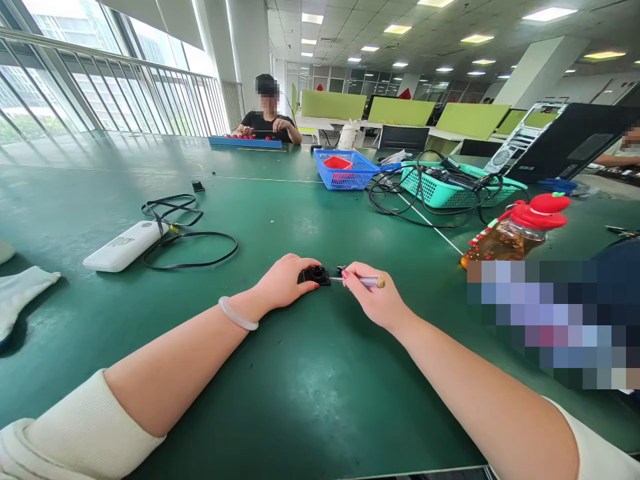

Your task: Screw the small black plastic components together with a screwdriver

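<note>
My left hand [286, 280] is closed on a small black part [316, 275] with a round, lens-like middle, pressing it to the green table top [300, 400]. In my right hand [376, 297] is a slim screwdriver [370, 282] with a pale handle and a tan end. It lies nearly level, its thin shaft pointing left to the black part's right edge. Whether the tip touches the part, I cannot tell. A small dark piece shows at my right fingertips, too small to name.
Left lies a white power bank [127, 245] with a looped black cord [200, 265]. A blue basket [345, 179], a teal basket [435, 193] with tangled cables and a red-lidded bottle [520, 230] stand right. Across the table sits a person [265, 123] behind a blue tray [245, 143].
</note>
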### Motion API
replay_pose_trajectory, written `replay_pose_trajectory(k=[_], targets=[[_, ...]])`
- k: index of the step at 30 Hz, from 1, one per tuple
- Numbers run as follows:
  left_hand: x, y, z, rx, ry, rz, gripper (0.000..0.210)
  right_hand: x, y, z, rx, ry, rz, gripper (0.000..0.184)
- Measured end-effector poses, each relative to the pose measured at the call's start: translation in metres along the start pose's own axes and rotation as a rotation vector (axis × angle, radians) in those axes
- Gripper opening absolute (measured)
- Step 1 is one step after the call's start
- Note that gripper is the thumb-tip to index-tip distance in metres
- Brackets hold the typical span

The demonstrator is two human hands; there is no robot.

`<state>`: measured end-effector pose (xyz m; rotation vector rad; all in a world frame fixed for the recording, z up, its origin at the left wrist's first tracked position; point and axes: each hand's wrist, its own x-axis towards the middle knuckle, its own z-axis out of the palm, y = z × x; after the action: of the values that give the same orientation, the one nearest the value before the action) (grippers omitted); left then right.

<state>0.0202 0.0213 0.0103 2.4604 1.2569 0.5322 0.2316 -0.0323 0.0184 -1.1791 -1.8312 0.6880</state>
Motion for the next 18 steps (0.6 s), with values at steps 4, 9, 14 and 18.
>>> replay_pose_trajectory(k=[4, 9, 14, 18], targets=[[0.0005, -0.0015, 0.0008, 0.006, 0.001, -0.002, 0.042, -0.0023, -0.0032, -0.001, -0.002, -0.006, -0.057, 0.038], [0.0009, -0.0038, 0.0016, -0.009, -0.012, 0.013, 0.046, -0.0038, -0.0051, 0.0005, 0.018, -0.169, -0.105, 0.029], [0.0006, -0.0056, 0.0027, -0.02, -0.005, 0.029, 0.044, -0.0044, -0.004, 0.001, 0.031, -0.241, -0.093, 0.028], [0.0003, -0.0041, 0.0023, -0.017, -0.009, 0.027, 0.044, -0.0048, -0.0055, -0.0023, 0.052, -0.071, -0.137, 0.033]])
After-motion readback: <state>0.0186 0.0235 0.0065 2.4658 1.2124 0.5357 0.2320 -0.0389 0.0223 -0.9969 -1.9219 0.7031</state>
